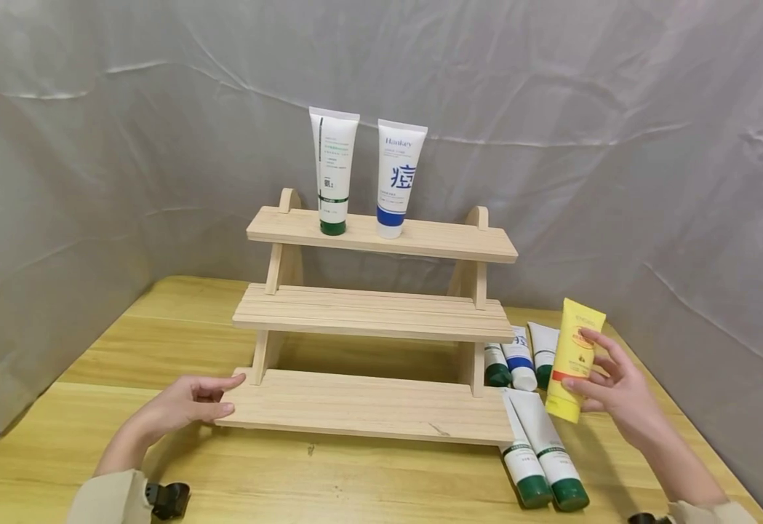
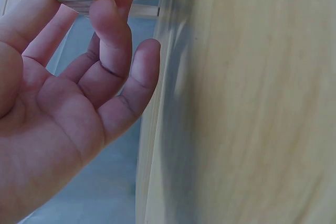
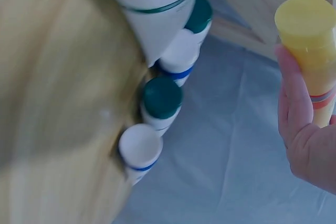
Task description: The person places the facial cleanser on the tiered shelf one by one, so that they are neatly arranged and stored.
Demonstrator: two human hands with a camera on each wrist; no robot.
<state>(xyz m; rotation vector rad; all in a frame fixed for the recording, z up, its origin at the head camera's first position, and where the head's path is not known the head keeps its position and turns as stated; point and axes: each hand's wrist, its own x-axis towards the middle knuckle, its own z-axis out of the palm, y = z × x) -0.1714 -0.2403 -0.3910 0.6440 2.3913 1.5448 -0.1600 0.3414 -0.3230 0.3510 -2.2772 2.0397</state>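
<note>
A three-tier wooden display rack (image 1: 368,404) stands on the table. My left hand (image 1: 174,406) grips the left end of its lowest step, thumb at the front edge. The left wrist view shows this hand (image 2: 68,98) with its other fingers bent beside the wood. My right hand (image 1: 623,397) holds a yellow squeeze tube (image 1: 575,356) off the table, right of the rack, cap down and slightly tilted. On the top step, a white tube with a green cap (image 1: 334,171) and a white tube with a blue band (image 1: 401,178) stand on their caps.
Two white tubes with green caps (image 1: 554,458) lie on the table by the rack's front right corner. Behind them lie several more white tubes (image 1: 517,356), partly hidden by the rack and the yellow tube. A grey cloth (image 1: 617,145) hangs behind the table.
</note>
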